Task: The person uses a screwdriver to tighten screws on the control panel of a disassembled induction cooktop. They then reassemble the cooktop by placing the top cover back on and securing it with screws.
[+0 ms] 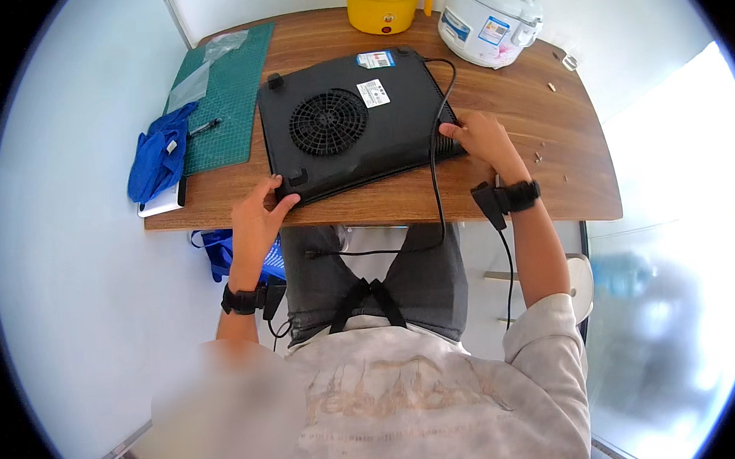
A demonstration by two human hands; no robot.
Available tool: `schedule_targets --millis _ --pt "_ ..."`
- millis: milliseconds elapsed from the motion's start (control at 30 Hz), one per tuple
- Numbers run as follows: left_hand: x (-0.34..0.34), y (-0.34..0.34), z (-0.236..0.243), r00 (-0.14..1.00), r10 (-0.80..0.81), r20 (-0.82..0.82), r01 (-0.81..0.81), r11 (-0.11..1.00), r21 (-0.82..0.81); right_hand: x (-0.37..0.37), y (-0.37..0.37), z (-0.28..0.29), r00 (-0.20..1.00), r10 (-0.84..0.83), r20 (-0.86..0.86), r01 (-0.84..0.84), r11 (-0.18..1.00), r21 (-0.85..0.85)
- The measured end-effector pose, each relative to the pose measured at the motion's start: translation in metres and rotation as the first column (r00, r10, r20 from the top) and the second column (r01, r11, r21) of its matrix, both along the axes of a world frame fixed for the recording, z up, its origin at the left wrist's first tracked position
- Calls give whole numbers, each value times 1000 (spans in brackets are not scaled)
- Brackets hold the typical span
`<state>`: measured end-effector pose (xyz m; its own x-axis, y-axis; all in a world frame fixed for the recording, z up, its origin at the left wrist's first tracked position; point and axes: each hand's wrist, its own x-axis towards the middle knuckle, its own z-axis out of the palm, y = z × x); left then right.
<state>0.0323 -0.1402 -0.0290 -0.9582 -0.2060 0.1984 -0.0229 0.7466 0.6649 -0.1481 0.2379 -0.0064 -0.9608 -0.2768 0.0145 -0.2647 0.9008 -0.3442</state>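
A black induction cooker (396, 134) lies upside down on the wooden table, showing its round fan grille, small feet and two stickers. Its near left corner is between the thumb and fingers of my left hand (258, 214). My right hand (485, 142) holds the near right edge, thumb on the upturned underside and fingers partly hidden beyond the edge. From the far right corner a black power cord (437, 177) runs across the cooker, over the table's front edge and down to my lap, where its plug end (315, 254) rests.
On the left are a green cutting mat (231, 137) with clear plastic, a blue cloth item (161, 156) and a white flat object (165, 201). Behind stand a yellow electric pot (383, 14) and a white rice cooker (490, 27). Small bits (539, 156) lie at the right.
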Motion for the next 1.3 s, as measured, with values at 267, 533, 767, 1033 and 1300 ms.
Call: schedule_targets --millis 267,533,767,1033,1300 --pt "38 25 15 968 -250 17 250 954 -165 -26 2 -14 999 -13 -47 7 994 -112" --pt "-5 7 25 973 -229 20 230 973 -23 -59 13 -9 997 19 78 -3 978 -208" --pt "-98 -80 -20 981 -63 -184 28 982 -186 -84 -5 -20 996 84 2 -81 964 -253" --pt "-39 -26 28 996 56 70 -38 972 -231 -117 -43 1 996 -77 36 76 997 24" --pt "9 22 31 994 111 23 -99 943 -317 -108 -55 2 987 160 -30 -163 964 -212"
